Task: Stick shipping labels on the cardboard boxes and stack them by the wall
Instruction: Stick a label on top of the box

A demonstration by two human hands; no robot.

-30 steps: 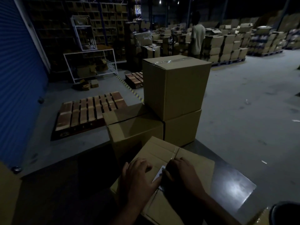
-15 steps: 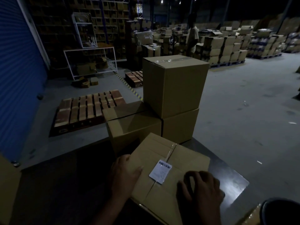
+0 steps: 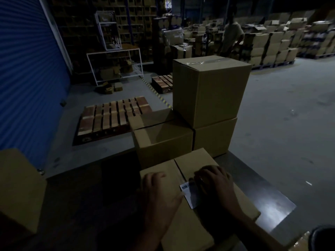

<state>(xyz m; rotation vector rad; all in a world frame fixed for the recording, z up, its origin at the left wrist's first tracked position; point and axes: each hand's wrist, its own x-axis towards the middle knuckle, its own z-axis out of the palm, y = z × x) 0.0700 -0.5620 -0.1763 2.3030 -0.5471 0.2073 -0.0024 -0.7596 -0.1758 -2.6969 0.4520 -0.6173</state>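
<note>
A flat cardboard box [image 3: 192, 160] lies on the dark table [image 3: 262, 194] in front of me. A white shipping label [image 3: 190, 195] with a barcode sits on its top beside the centre seam. My right hand [image 3: 215, 185] lies palm down over the label's right part, fingers spread flat on the box. My left hand [image 3: 159, 192] rests flat on the box's left side, its thumb touching the label's lower left edge. Behind this box stand two low boxes [image 3: 163, 142] side by side, with a tall taped box [image 3: 208, 91] on top of the right one.
Another cardboard box [image 3: 18, 187] stands at the table's left end. A blue roller door [image 3: 27, 78] fills the left. Wooden pallets [image 3: 112, 116] lie on the grey floor. A person [image 3: 231, 35] stands among stacked boxes at the back. A dark round object [image 3: 322, 238] shows at bottom right.
The box has turned on the table. My right hand moved from the box's near edge up onto the label, and my left hand shifted from the left edge onto the top.
</note>
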